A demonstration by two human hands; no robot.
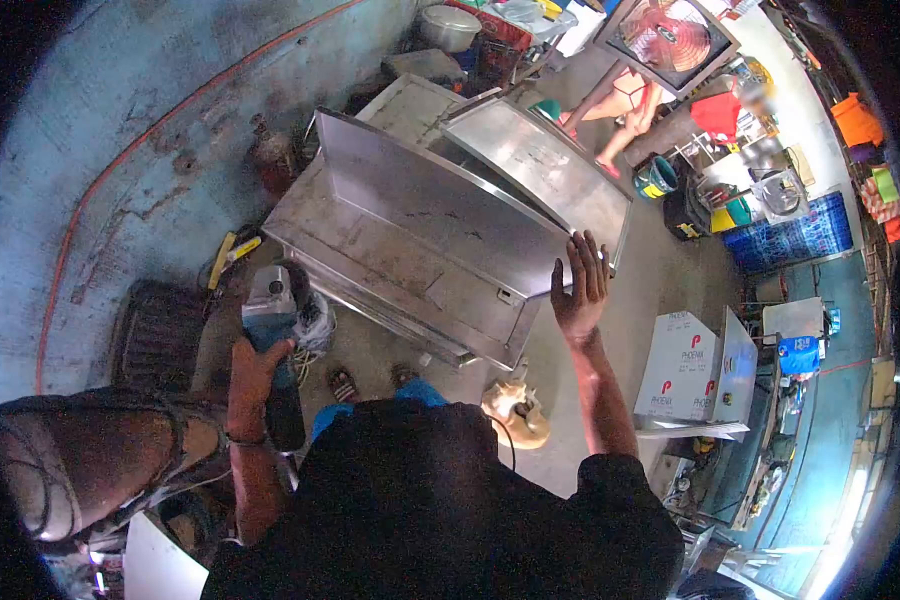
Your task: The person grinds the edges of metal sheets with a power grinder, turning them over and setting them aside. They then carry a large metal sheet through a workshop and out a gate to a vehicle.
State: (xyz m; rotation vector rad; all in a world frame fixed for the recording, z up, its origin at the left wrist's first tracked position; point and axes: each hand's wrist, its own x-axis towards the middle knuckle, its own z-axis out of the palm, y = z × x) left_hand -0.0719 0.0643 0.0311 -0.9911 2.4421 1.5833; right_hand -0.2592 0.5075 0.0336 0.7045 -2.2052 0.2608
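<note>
My left hand point(257, 365) is closed round the body of a power tool point(270, 305) with a grey head, held at the left beside the metal work. My right hand point(582, 295) is raised with its fingers spread, at the right end of a long bent metal panel point(440, 210); whether it touches the edge cannot be made out. That panel stands on a large flat metal sheet point(370, 255). Behind it lies another shiny metal piece point(540, 160).
A curled-up dog point(517, 412) lies on the floor near my feet. A fan point(665, 40) stands at the top, with a seated person's legs point(630, 120) beside it. Printed metal boxes point(685, 365) are on the right, a large brown cylinder point(100, 465) on the left.
</note>
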